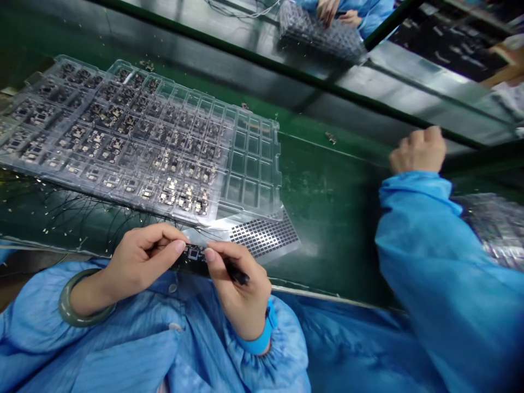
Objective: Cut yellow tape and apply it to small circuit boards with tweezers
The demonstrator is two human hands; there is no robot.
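Between my hands, just over the near table edge, is a small dark circuit board (193, 252) with a square chip on it. My left hand (141, 259) pinches its left end between thumb and fingertip; a green bangle rings that wrist. On the other end, the thumb and forefinger of my right hand (237, 281) are closed. A black pen-like tool (237, 273) is tucked in the same palm, its tip hidden. Beyond my hands lie clear plastic trays (251, 164), with many compartments holding small circuit boards. A sheet of small black squares (266, 234) lies partly under a tray.
Thin black wires (77, 210) spread along the near left edge. A co-worker's blue sleeve (426, 234) and fist reach in at right, by another stack of trays (495, 224). Across the green rail (262, 57), another person's hands work over clear trays (319, 41). A loose board (331, 137) lies on the green mat.
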